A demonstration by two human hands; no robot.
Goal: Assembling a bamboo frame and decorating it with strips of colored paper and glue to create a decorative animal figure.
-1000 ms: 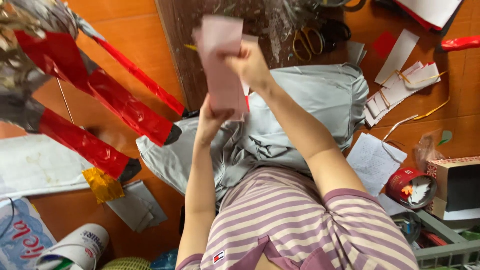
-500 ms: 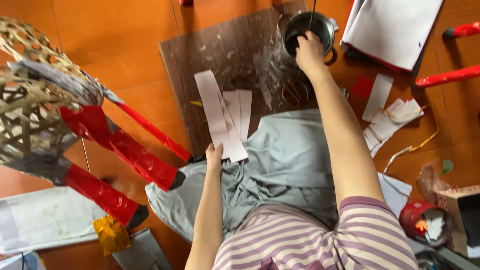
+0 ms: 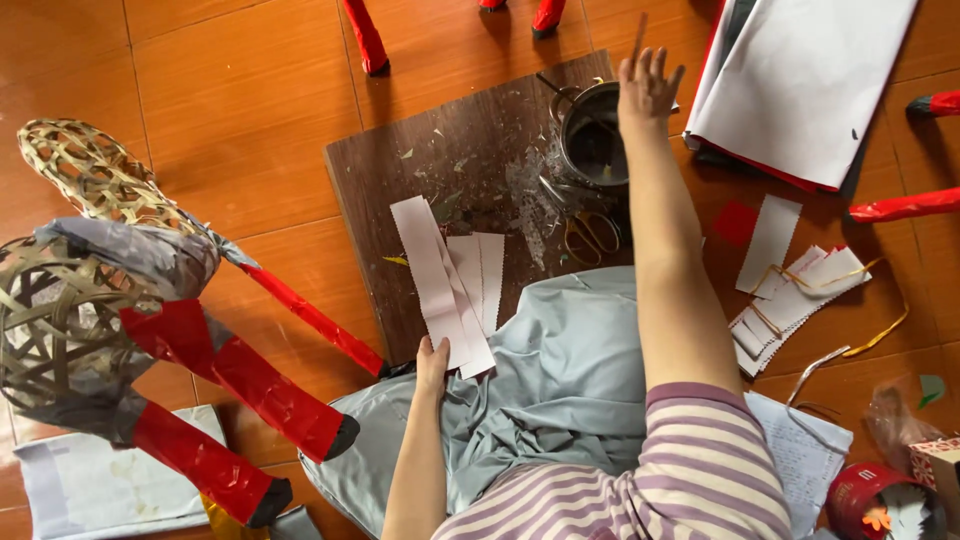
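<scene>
- Soft, even light is filling the scene; the orange floor tiles are showing bright and warm, with no hard glare.
- A faint sheen is lying on the dark wooden board near its far edge.
- Short, soft shadows are sitting under the white paper strips and the red-wrapped legs of the woven bamboo frame.
- The right hand is blurring slightly at the fingertips.
- Focus is holding sharp elsewhere; straight tile lines are bending slightly toward the picture's edges.

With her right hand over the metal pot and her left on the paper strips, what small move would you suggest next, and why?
Probably lower the right hand into the metal pot: it hovers open at the rim with a thin stick beside it, while the left hand pins the paper strips flat on the board.
</scene>
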